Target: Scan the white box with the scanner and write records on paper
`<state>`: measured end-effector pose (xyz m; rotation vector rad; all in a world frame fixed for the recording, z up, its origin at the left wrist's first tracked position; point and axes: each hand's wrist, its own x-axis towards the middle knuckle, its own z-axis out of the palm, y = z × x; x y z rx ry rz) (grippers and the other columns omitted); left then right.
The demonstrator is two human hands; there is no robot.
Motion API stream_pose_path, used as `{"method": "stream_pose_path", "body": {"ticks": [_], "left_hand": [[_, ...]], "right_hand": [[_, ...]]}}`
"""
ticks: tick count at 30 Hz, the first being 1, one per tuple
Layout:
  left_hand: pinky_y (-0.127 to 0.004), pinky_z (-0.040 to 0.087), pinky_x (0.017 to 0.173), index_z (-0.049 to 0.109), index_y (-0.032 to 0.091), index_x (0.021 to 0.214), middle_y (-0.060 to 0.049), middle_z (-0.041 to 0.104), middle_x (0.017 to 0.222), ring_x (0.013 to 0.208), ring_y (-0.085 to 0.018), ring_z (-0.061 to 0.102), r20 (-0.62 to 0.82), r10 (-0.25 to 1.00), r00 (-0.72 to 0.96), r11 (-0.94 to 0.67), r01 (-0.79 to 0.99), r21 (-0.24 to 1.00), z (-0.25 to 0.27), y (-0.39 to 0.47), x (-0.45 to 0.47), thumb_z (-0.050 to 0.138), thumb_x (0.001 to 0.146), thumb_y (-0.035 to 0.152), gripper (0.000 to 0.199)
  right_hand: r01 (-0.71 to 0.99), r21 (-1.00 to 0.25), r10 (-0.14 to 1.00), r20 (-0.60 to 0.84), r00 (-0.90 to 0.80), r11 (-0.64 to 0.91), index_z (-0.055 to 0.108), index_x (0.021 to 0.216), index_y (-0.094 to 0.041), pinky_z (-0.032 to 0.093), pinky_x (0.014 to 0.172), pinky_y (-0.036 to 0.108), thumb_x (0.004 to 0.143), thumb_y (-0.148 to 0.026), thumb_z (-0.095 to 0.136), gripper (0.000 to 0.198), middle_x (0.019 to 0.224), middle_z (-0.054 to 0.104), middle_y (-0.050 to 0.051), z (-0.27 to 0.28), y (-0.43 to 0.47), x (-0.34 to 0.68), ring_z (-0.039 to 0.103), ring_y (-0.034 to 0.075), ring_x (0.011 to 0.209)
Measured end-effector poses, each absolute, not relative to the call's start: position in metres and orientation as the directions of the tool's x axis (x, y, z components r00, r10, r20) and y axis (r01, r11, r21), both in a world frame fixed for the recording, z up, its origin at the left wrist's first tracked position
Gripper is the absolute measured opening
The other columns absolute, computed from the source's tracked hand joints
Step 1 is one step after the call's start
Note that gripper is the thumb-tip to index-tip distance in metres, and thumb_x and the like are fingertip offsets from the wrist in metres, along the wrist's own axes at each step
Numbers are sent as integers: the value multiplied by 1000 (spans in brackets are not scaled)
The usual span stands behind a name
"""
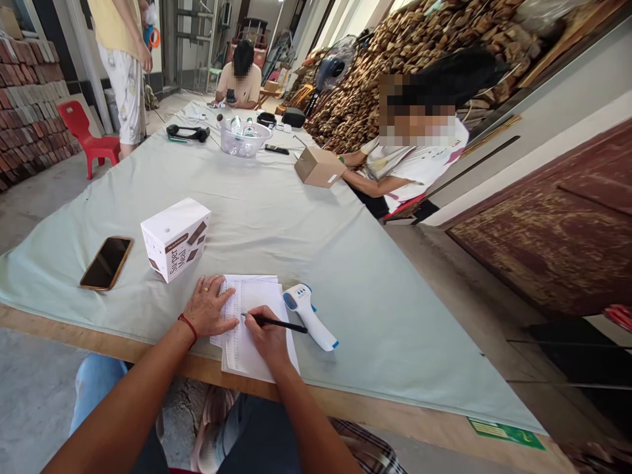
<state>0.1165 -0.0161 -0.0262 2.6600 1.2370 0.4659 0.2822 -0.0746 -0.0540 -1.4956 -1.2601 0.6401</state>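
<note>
Several sheets of paper lie near the table's front edge, with small rows of writing down their left side. My left hand rests flat on the left margin of the sheets, fingers spread. In my right hand is a black pen, its tip on or just above the paper. A white and blue infrared thermometer lies right of the sheets, close to the pen's back end. Beyond my left hand stands a white box with brown print. Farther left lies a phone, its screen dark.
A pale green cloth covers the table. Farther back are a clear plastic basket with bottles, a black device and a dark phone. At the right, a person holds a cardboard box. Another person sits at the far end; someone stands left.
</note>
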Motion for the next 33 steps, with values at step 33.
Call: {"method": "stream_pose_path", "body": {"ticks": [33], "left_hand": [[-56, 21, 113, 54, 20, 127, -18, 44, 139, 134, -34, 36, 222, 762, 609, -648, 715, 263, -27, -16, 116, 69, 72, 53, 66]], "right_hand": [[342, -937, 914, 203, 350, 77, 57, 64, -20, 44, 57, 28, 69, -35, 57, 16, 59, 58, -1, -50, -75, 282, 52, 15, 56]]}}
